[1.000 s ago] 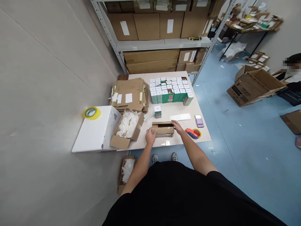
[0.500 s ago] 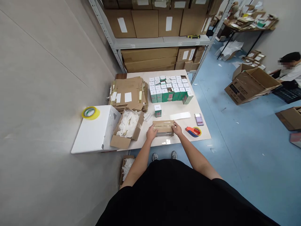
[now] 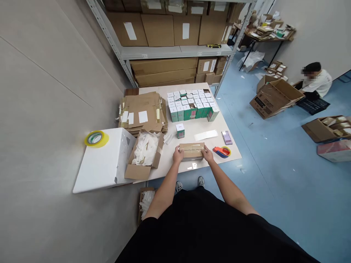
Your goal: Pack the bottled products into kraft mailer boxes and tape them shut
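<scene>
A small brown cardboard box (image 3: 192, 150), closed and taped along its top, sits at the near edge of the white table (image 3: 214, 126). My left hand (image 3: 178, 155) grips its left end with fingers curled. My right hand (image 3: 207, 154) grips its right end the same way. A single green-and-white carton (image 3: 180, 130) stands just behind the box. A white strip (image 3: 206, 135) lies behind it to the right.
Several green-and-white cartons (image 3: 191, 104) stand grouped at the table's back, flattened cardboard (image 3: 142, 112) to their left. An open box of white packing (image 3: 145, 150), a tape dispenser (image 3: 222, 151), a white foam lid (image 3: 104, 160) with a yellow tape roll (image 3: 95, 138). Shelving (image 3: 175, 51) behind; a seated person (image 3: 315, 82) far right.
The box has turned so its taped top faces up. Both hands slid down from its top edges to grip its two ends. The camera view swung a little to the right.
</scene>
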`<action>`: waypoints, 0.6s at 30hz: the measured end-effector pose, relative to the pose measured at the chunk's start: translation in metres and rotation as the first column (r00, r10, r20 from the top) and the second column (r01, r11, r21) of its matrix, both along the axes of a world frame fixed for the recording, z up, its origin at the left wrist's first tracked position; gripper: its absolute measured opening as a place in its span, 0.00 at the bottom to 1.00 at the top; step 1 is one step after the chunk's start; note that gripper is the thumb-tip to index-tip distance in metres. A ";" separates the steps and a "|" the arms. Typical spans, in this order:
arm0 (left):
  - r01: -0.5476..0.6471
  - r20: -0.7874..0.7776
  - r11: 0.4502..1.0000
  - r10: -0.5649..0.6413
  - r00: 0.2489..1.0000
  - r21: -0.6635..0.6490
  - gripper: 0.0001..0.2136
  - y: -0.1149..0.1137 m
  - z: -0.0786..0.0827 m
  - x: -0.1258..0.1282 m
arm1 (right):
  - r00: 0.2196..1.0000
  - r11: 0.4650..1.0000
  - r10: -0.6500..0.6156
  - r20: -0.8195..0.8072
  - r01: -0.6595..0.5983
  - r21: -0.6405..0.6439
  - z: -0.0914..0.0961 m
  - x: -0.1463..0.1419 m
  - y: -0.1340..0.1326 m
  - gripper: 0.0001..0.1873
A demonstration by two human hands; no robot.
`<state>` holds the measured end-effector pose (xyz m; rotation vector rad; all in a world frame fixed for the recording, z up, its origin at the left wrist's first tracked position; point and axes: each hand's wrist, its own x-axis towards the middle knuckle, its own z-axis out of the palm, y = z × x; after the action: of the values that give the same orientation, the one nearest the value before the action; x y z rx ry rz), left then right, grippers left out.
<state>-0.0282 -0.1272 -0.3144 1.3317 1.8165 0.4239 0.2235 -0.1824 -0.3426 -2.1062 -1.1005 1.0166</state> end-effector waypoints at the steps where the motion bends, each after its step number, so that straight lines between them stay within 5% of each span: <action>1: 0.010 0.003 1.000 -0.010 1.000 -0.003 0.24 -0.003 0.000 0.006 | 1.000 1.000 -0.028 -0.011 0.028 0.010 -0.001 0.007 -0.004 0.35; 5: 0.021 0.044 1.000 -0.021 0.999 -0.004 0.22 -0.008 -0.001 0.012 | 0.998 0.998 -0.057 0.006 0.057 0.021 -0.005 0.013 -0.007 0.34; 12: -0.064 0.017 0.998 0.064 0.998 0.026 0.20 0.004 -0.002 -0.034 | 0.999 1.000 0.018 0.046 -0.017 -0.015 -0.002 -0.034 0.019 0.33; 18: 0.013 0.080 0.998 -0.009 0.997 -0.056 0.19 -0.006 -0.021 0.002 | 0.990 0.994 -0.089 0.108 0.095 -0.052 0.000 0.000 0.001 0.32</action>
<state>-0.0257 -0.1336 -0.3353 1.2685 1.7426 0.4115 0.2233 -0.1812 -0.3424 -2.2574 -1.0245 0.9127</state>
